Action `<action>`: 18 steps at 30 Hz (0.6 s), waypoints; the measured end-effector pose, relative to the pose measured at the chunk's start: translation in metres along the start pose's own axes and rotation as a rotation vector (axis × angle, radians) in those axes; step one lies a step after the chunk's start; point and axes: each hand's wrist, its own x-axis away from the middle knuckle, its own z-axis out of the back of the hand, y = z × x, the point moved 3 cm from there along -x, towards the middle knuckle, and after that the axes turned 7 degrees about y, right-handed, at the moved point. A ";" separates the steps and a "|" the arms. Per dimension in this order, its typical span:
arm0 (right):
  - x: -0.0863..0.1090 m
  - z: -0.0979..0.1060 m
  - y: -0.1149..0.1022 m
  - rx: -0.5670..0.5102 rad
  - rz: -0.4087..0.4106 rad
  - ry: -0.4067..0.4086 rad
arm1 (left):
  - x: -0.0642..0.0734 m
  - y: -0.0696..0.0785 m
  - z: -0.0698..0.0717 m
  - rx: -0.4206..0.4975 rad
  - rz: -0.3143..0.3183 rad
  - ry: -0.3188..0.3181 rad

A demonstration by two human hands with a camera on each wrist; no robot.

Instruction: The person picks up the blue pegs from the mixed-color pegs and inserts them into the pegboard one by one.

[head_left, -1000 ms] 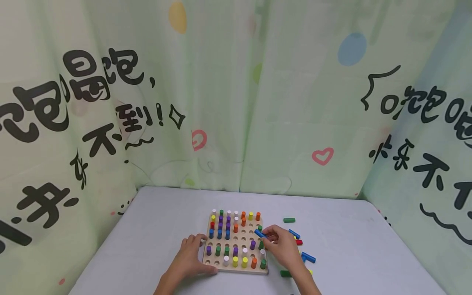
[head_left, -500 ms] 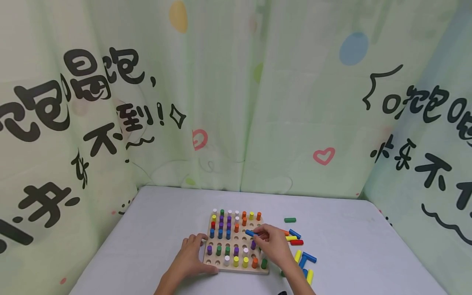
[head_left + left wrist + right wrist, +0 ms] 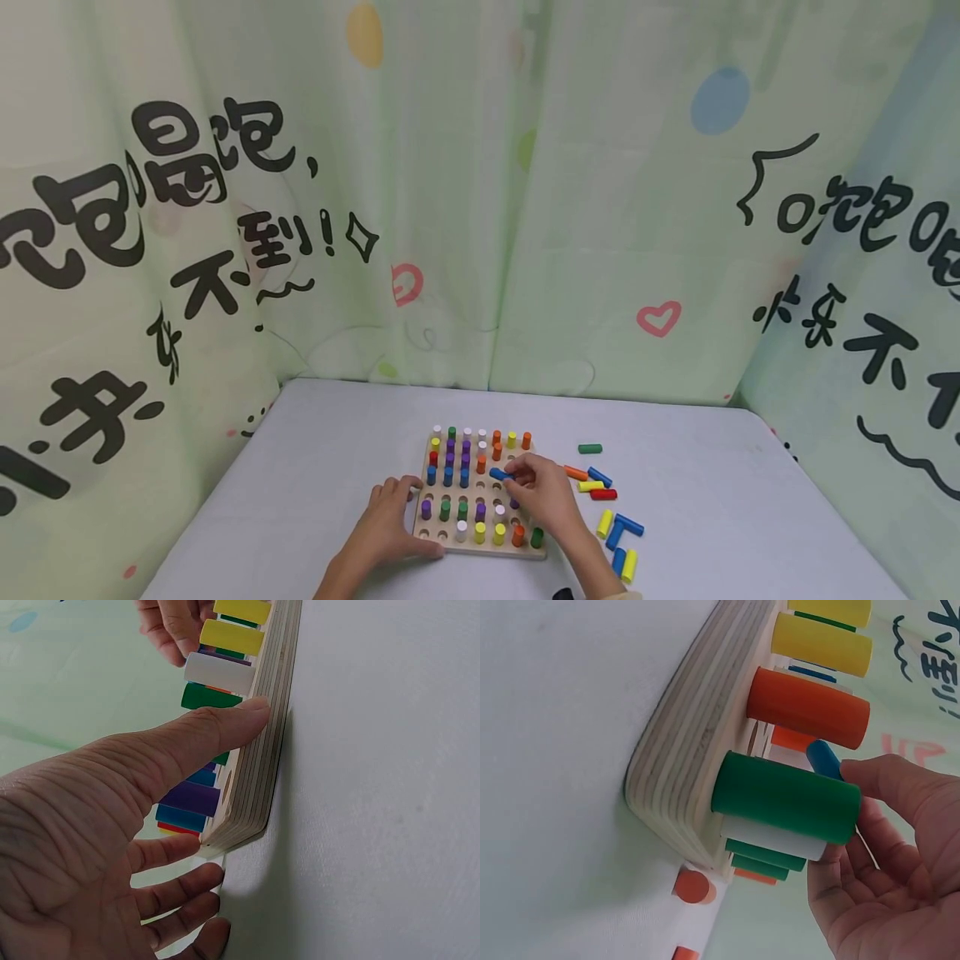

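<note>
A wooden pegboard [image 3: 480, 550] lies on the table with rows of holes and coloured pegs upright in many of them. My left hand [image 3: 386, 517] holds its near left corner; in the left wrist view, the thumb [image 3: 225, 726] rests on the front edge and the index finger touches the left side. Over the board's right half, my right hand [image 3: 546, 496] pinches a blue peg [image 3: 499, 474] between thumb and fingertips. The peg lies tilted, close to several bare holes in the row of blue pegs [image 3: 447, 477]. In the right wrist view, a green peg [image 3: 787, 796] partly hides the right fingers.
Loose pegs lie on the white table [image 3: 690, 483] right of the board: a red one [image 3: 603, 495], a green one [image 3: 590, 448], and several blue, yellow and orange. A printed curtain [image 3: 450, 208] hangs behind and at both sides. Something black [image 3: 562, 594] shows at the bottom edge.
My right hand has moved left across the board with the blue peg, from its right edge toward the middle. Loose pegs behind it have come into view. The left hand stays put.
</note>
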 end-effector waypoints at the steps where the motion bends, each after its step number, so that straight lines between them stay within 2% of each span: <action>1: 0.000 -0.001 0.000 0.002 0.002 0.005 | 0.000 0.000 0.000 0.001 0.002 -0.001; 10: -0.002 -0.008 -0.004 0.041 0.047 0.018 | -0.001 -0.001 -0.001 0.006 0.005 -0.005; 18: -0.006 -0.014 -0.009 0.034 0.059 -0.024 | -0.001 0.000 0.001 0.006 0.000 -0.007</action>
